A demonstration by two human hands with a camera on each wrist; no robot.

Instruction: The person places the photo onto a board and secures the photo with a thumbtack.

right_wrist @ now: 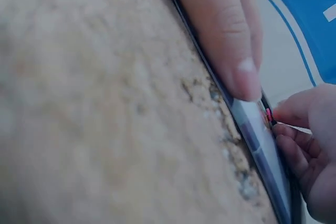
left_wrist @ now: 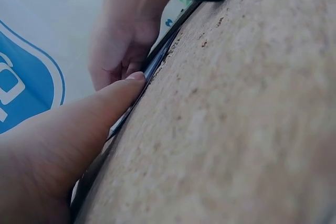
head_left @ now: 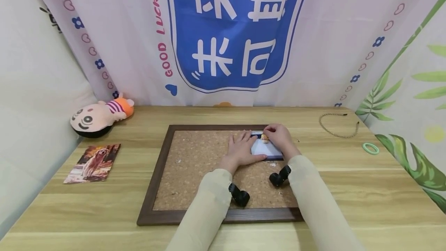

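Observation:
A card or photo (head_left: 262,149) with a pale middle and dark blue edges lies on the cork board (head_left: 205,162), near its upper right corner. A small yellow-orange figure (head_left: 265,138) shows on it. My left hand (head_left: 241,151), fingers spread, presses on the card's left side, its thumb along the lower edge. At the card's upper part, my right hand (head_left: 280,138) pinches a small pink pin (right_wrist: 269,115) between thumb and fingers. Most of the pin is hidden, so its exact shape cannot be made out. In the right wrist view the card (right_wrist: 265,156) appears edge-on.
The board's brown wooden frame (head_left: 161,173) surrounds the cork. To the left lie a dog photo (head_left: 93,164) and a plush doll (head_left: 99,117). A braided band (head_left: 327,129) and a green ring (head_left: 370,148) lie on the right of the wooden table (head_left: 379,196). A printed curtain (head_left: 139,49) hangs behind.

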